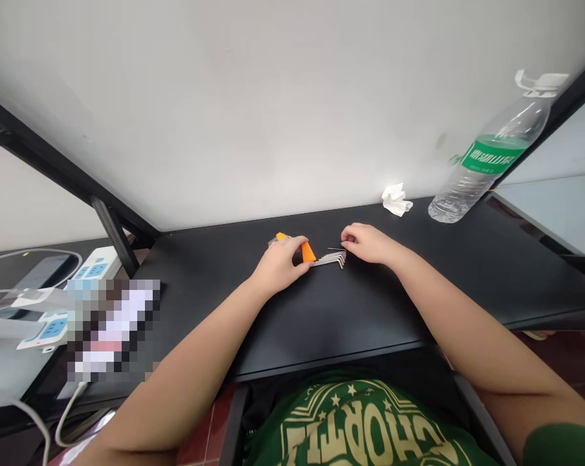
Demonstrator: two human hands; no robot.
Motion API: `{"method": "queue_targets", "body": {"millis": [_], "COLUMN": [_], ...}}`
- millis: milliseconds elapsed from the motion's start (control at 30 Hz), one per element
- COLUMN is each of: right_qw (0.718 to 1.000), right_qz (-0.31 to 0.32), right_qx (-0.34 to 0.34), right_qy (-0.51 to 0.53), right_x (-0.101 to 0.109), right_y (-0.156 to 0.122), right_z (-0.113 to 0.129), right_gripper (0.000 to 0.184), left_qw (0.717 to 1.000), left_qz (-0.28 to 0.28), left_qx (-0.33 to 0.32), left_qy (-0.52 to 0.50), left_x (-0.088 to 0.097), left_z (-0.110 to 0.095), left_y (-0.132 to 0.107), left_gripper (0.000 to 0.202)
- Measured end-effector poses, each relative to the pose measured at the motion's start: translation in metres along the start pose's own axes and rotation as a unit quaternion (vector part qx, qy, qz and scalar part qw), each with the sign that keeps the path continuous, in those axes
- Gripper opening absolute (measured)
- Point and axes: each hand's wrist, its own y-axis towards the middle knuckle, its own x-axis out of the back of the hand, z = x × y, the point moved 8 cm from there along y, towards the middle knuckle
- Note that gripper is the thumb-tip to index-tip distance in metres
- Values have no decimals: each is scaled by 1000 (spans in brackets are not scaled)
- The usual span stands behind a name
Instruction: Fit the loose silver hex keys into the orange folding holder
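My left hand (279,264) grips an orange plastic holder (309,253) between thumb and fingers, above the middle of the black table. Several silver L-shaped hex keys (332,259) stick out of the holder's right side, bent ends to the right. More thin metal ends show at its left, behind my fingers. My right hand (369,244) is closed in a pinch at the right of the set. From its fingertips a thin dark hex key (334,249) runs left, apart from the silver row. The palm side of both hands is hidden.
A clear bottle with a green label (494,154) and a crumpled white tissue (396,199) stand by the wall. At left are a blurred-out device (122,323), white power strips (98,264) and cables. Black metal bars (110,226) flank the table (351,323).
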Motion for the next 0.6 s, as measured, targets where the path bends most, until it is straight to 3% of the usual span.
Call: {"method": "queue_targets", "body": {"millis": [100,267,467,600], "right_qw": [998,995,992,987], "right_qz": [20,42,18,35], "right_qx": [56,93,116,134], "right_qy": [4,-2,-38,-83], "right_x": [-7,-15,-7,-10], "right_y": [-1,-5,-13,-19], "right_z": [13,26,39,52], "right_gripper": [18,27,13,10], "left_qw": [1000,1000,1000,1000], "left_qz": [6,3,3,7], "left_qx": [-2,-4,-12,-14], "left_qy": [-3,-5,-6,-9], "left_x": [-2,-1,0,0], "left_z": [1,1,-1,-2], "left_y": [0,0,-1,-1], "left_gripper": [49,50,49,47]}}
